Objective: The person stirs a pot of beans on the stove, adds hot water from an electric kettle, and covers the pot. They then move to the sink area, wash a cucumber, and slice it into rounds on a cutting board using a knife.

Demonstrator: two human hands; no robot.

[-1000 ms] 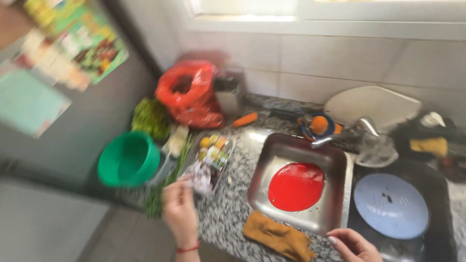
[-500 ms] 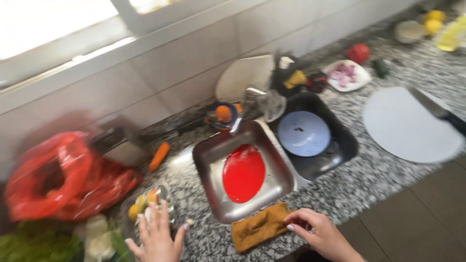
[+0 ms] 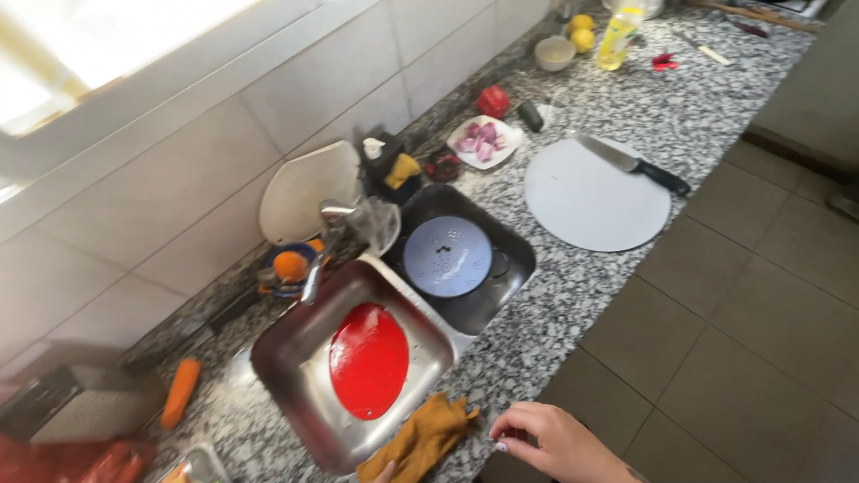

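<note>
Right hand [image 3: 550,440] low, fingers [image 3: 512,427] curled loosely; left fingertip [image 3: 386,470] barely visible.

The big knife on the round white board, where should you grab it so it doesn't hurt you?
Take the knife by its black handle, the end nearest the counter's front edge, probably coming from the floor side. The shiny blade lies flat on the round white cutting board and points toward the wall, so a hand from the front would likely meet the handle first.
</note>
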